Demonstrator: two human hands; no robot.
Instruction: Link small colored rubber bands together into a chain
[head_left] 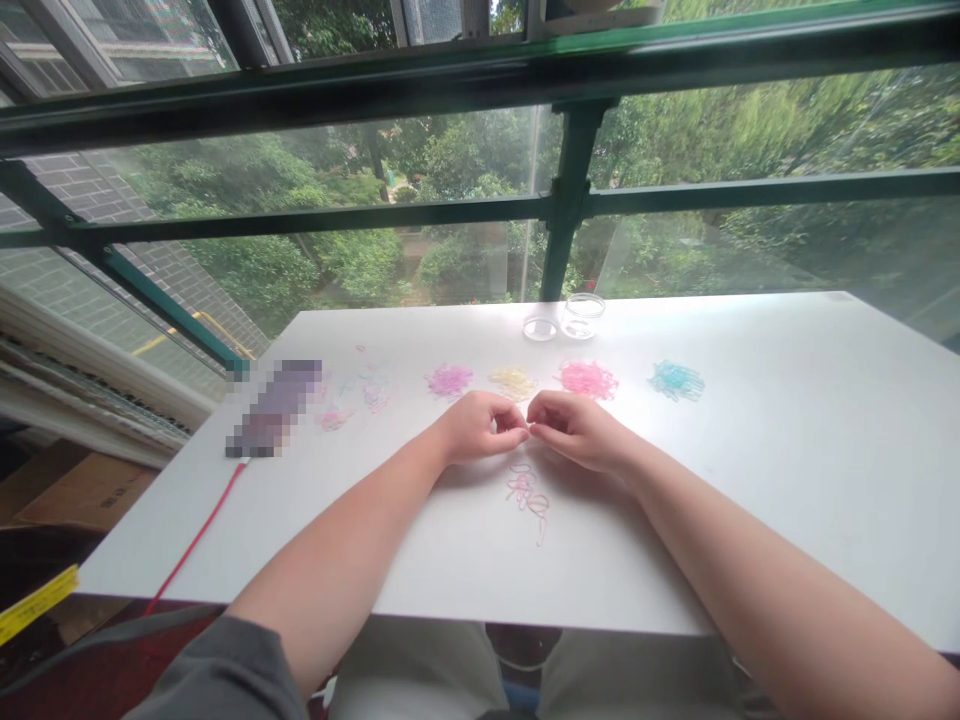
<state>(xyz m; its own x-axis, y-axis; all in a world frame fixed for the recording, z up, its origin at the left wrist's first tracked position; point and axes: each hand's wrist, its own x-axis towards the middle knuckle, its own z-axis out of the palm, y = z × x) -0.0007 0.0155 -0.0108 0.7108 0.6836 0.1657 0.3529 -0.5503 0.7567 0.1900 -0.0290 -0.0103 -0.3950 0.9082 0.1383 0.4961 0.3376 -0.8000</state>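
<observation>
A person's left hand (480,427) and right hand (571,428) meet fingertip to fingertip just above a white table (787,470), both pinched shut on something too small to make out, most likely one of the tiny rubber bands being linked. Just below the hands, on the table, lies a short pink chain (529,497) of looped bands, trailing toward the near edge; whether its upper end reaches the fingers cannot be told. Judging by its short length, the linking looks to be at an early stage, with much of the supply untouched.

Beyond the hands, four sorted heaps sit in a row: a purple pile (450,380), a yellow pile (513,383), a pink pile (587,379) and a teal pile (676,380). To the left, a thinner scatter of loose bands (367,392) lies spread out. Farther back stand a clear jar (583,315) and its lid (540,327), side by side. A red cable (199,535) runs off the table's left edge. Green window bars and trees fill the background.
</observation>
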